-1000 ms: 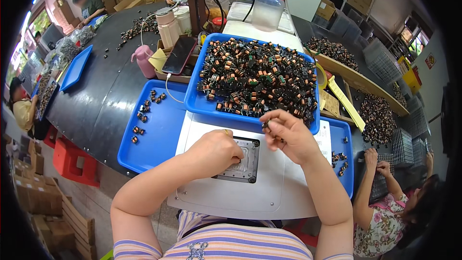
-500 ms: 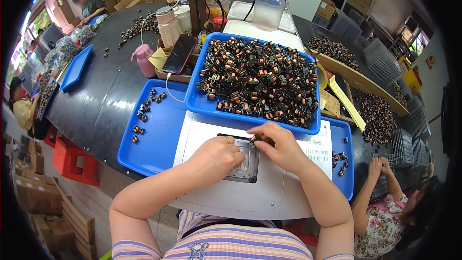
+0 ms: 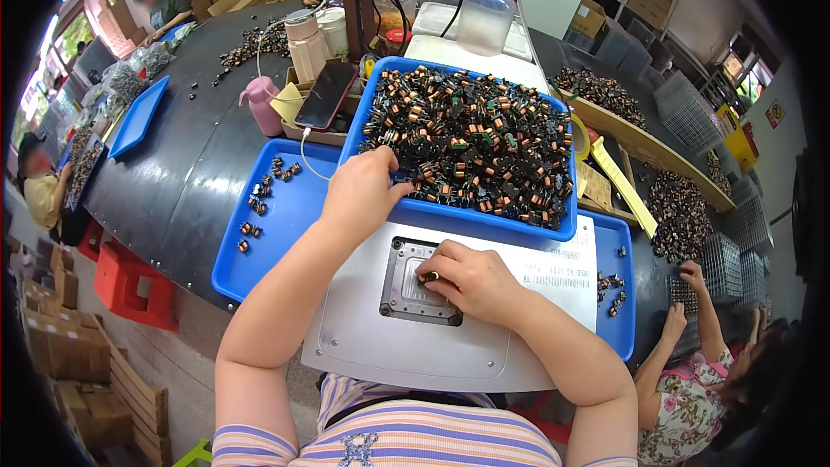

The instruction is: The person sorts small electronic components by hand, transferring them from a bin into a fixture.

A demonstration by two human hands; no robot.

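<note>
My left hand (image 3: 365, 193) reaches over the near left rim of a blue tray (image 3: 484, 212) heaped with small copper-wound coils (image 3: 475, 143). Its thumb and forefinger are apart among the coils; no coil shows gripped between them. Closer to me, my right hand (image 3: 475, 282) pinches a single small coil (image 3: 428, 277) above a clear, ridged plate (image 3: 406, 281). This plate sits in a dark rectangular metal frame (image 3: 421, 318), set into a silver machine top (image 3: 372, 346). The right fingers partly hide both coil and plate.
Blue trays with a few coils lie at left (image 3: 277, 268) and right (image 3: 618, 337). Behind the full tray stand a phone (image 3: 327, 97), a pink bottle (image 3: 260, 104) and a red-lidded jar (image 3: 486, 22). At lower right a co-worker's hands (image 3: 679, 316) handle a gridded rack.
My left hand has moved from the metal frame up and left to the heaped tray. My right hand has come down and left over the frame, still pinching a coil.
</note>
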